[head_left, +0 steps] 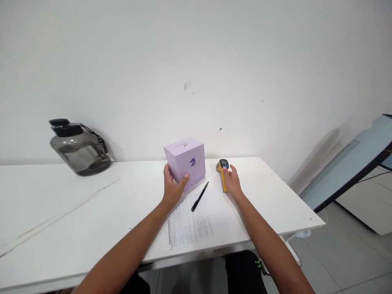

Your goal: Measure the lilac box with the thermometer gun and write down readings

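Note:
My left hand (174, 186) grips the lower left corner of a lilac box (191, 163), thumb across its front face. The box has a dark blue emblem on the front and a small gold mark on its top. To the right, my right hand (232, 181) is on a yellow and black infrared thermometer (222, 173), thumb just below its small screen; some fingers are hidden behind it. Between my hands a black pen (200, 197) lies slanted across a sheet of paper (190, 224) with rows of faint writing.
A large grey see-through water bottle (81, 151) with a black cap and strap stands at the left by the wall. The white table (92, 228) ends at the right, where a pale blue panel (346, 167) leans beyond its edge.

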`<state>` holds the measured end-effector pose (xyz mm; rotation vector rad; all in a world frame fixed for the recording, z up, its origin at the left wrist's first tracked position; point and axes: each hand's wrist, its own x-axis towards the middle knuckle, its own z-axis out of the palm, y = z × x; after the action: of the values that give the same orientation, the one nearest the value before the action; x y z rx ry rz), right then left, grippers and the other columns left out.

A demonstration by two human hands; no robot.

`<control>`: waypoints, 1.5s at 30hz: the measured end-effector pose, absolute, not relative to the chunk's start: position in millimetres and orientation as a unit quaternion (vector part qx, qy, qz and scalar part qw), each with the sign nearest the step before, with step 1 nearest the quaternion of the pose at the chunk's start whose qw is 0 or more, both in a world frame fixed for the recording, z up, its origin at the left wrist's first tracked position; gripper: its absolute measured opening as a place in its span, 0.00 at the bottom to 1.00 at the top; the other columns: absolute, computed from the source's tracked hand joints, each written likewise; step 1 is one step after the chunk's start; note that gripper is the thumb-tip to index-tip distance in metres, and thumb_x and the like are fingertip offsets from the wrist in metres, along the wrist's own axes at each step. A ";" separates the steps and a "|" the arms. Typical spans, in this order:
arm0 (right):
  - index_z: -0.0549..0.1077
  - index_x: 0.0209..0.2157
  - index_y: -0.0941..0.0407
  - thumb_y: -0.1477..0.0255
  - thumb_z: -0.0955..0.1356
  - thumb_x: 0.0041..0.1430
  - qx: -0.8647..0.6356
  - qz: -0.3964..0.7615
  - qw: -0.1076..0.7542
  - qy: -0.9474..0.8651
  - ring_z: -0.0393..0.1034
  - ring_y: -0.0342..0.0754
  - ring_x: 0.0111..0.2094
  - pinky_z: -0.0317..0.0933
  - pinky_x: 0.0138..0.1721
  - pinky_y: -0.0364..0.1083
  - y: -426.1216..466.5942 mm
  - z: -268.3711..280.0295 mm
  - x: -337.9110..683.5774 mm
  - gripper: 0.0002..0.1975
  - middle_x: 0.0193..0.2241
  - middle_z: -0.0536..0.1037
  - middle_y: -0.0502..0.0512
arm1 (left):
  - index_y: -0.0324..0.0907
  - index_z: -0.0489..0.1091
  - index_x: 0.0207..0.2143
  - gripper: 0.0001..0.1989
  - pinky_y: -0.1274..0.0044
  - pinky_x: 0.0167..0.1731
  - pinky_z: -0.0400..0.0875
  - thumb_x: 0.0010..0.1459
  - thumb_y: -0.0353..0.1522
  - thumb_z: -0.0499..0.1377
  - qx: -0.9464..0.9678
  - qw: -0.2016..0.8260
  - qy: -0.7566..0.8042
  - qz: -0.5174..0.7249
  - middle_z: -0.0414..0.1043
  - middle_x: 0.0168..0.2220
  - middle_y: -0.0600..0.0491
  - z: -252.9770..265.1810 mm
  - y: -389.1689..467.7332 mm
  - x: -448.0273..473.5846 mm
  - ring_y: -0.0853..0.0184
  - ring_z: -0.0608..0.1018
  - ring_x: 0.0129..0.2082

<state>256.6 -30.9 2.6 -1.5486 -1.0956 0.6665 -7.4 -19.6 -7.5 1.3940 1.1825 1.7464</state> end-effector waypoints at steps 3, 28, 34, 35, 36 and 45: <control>0.74 0.70 0.56 0.42 0.71 0.70 -0.576 0.337 0.590 -0.455 0.83 0.56 0.36 0.77 0.38 0.51 -36.7 4.5 246.3 0.40 0.45 0.86 0.61 | 0.47 0.58 0.77 0.61 0.51 0.69 0.78 0.51 0.63 0.77 0.521 0.308 0.443 0.662 0.68 0.73 0.33 -8.6 -19.5 -4.4 0.40 0.77 0.71; 0.77 0.32 0.51 0.50 0.84 0.51 -0.398 0.477 0.504 -0.600 0.75 0.53 0.37 0.76 0.46 0.56 -87.7 23.0 199.8 0.23 0.33 0.80 0.53 | 0.47 0.58 0.72 0.55 0.50 0.69 0.76 0.52 0.60 0.76 0.508 0.339 0.435 0.662 0.71 0.70 0.34 -20.2 -14.0 9.1 0.42 0.79 0.69; 0.77 0.32 0.51 0.51 0.85 0.48 -0.398 0.492 0.503 -0.588 0.75 0.53 0.37 0.75 0.45 0.55 -84.6 18.7 195.8 0.24 0.30 0.79 0.51 | 0.47 0.59 0.72 0.53 0.51 0.70 0.76 0.54 0.60 0.74 0.515 0.324 0.437 0.663 0.72 0.69 0.35 -21.2 -11.9 7.6 0.44 0.80 0.68; 0.77 0.32 0.51 0.51 0.85 0.48 -0.396 0.492 0.505 -0.588 0.75 0.54 0.37 0.75 0.45 0.55 -84.4 18.5 195.6 0.24 0.30 0.79 0.51 | 0.47 0.59 0.72 0.54 0.51 0.70 0.76 0.54 0.61 0.74 0.518 0.322 0.437 0.661 0.72 0.69 0.35 -21.8 -12.0 7.7 0.44 0.80 0.68; 0.78 0.32 0.51 0.50 0.85 0.48 -0.395 0.492 0.506 -0.588 0.76 0.54 0.37 0.75 0.45 0.55 -84.4 18.4 195.6 0.24 0.29 0.79 0.51 | 0.47 0.59 0.73 0.54 0.51 0.70 0.76 0.54 0.61 0.74 0.519 0.321 0.436 0.661 0.71 0.69 0.35 -22.2 -12.2 7.8 0.44 0.79 0.68; 0.79 0.34 0.52 0.49 0.86 0.50 -0.385 0.499 0.495 -0.598 0.77 0.54 0.37 0.76 0.45 0.55 -87.1 20.9 199.7 0.26 0.33 0.82 0.53 | 0.46 0.57 0.75 0.57 0.49 0.70 0.76 0.54 0.60 0.75 0.531 0.327 0.418 0.661 0.70 0.70 0.33 -24.6 -11.8 7.3 0.41 0.79 0.69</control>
<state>199.7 -87.1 20.9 -0.9335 -1.4484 1.2095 7.3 -11.8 -24.6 1.3907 1.0944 1.7312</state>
